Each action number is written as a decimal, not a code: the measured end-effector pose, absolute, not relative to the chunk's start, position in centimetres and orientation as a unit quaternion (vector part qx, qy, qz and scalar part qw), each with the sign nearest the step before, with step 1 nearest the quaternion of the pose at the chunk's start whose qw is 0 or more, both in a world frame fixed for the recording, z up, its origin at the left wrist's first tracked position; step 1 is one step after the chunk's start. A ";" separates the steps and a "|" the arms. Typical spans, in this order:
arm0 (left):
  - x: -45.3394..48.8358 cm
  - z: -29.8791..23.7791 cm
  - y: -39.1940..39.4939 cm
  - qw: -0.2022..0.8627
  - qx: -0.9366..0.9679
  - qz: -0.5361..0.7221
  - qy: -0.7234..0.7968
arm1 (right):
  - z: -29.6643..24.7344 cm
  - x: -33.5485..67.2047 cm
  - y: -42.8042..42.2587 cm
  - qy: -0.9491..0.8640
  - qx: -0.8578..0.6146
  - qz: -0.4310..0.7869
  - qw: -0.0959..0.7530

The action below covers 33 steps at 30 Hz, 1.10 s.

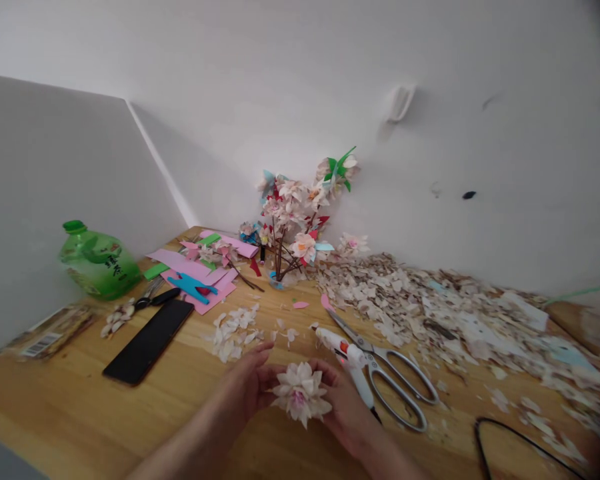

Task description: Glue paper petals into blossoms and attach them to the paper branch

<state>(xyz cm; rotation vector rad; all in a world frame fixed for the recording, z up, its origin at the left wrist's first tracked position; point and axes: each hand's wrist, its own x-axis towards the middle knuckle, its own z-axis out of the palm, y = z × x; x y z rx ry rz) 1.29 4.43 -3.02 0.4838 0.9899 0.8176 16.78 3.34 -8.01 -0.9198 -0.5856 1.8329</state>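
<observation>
While both hands point(250, 378) clasp a white-petalled flower point(301, 392), loose petals point(375, 300) litter the wooden table point(70, 400) beside a white wall point(280, 87).

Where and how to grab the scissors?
Probably best by the handle loops of the scissors, coming from the near right. The loops face the person and the blades point away; the glue gun and right hand crowd the left side.

Phone point(150, 343) left of flower point(301, 395); scissors point(368, 345) right
</observation>
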 end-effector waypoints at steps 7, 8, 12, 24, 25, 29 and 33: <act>-0.1 -4.4 5.3 0.751 0.225 0.396 0.478 | -8.8 17.1 3.5 -0.287 -0.398 0.711 0.504; -0.5 -4.7 5.6 0.728 0.234 0.418 0.490 | -8.9 17.2 3.4 -0.315 -0.408 0.692 0.506; -3.0 -5.0 7.0 0.618 0.247 0.528 0.527 | -8.4 17.9 2.8 -0.554 -0.475 0.512 0.453; -8.1 -6.6 11.6 0.380 0.381 0.631 0.558 | -7.7 17.1 2.5 -0.862 -0.385 0.044 0.326; -8.3 -7.0 11.5 0.376 0.386 0.630 0.559 | -7.7 17.0 2.5 -0.863 -0.381 0.039 0.328; -9.6 -8.2 10.6 0.357 0.527 0.518 0.571 | -7.5 17.4 2.7 -0.870 -0.377 0.033 0.316; -10.3 -8.5 9.8 0.265 0.737 0.311 0.538 | -7.0 19.2 2.8 -0.884 -0.379 0.028 0.271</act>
